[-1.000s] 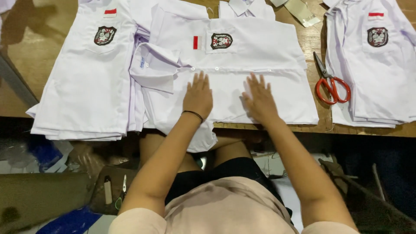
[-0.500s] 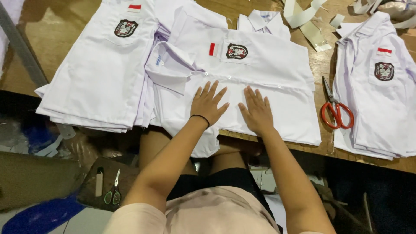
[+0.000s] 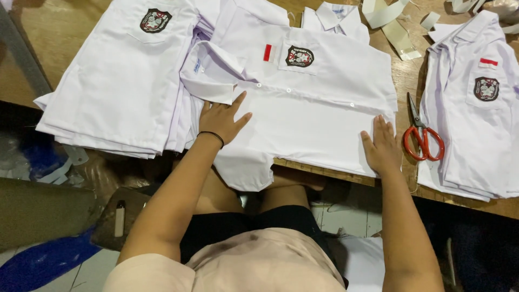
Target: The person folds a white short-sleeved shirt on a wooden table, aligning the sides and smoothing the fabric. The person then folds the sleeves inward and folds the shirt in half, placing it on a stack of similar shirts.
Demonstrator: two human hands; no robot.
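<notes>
1. Left hand (image 3: 220, 120) fingers spread apart, palm flat on the white shirt (image 3: 319, 116), near its left edge, just below the folded sleeve (image 3: 213, 73). Black band on the wrist.
2. Right hand (image 3: 381, 146) fingers mostly together, flat on the shirt's right lower corner, clamped on nothing.
3. Shirt lies front up on the wooden table (image 3: 411, 75), buttoned; collar (image 3: 335, 16) points away from the person, hem toward them, one bottom flap hanging over the table edge. As folded, its long axis runs left to right.
4. Red-handled scissors (image 3: 420, 135) just right of the shirt, blades pointing away.
5. Stack of white shirts (image 3: 119, 81) left of the shirt, touching it; another pile (image 3: 476, 108) right, beyond the scissors.
</notes>
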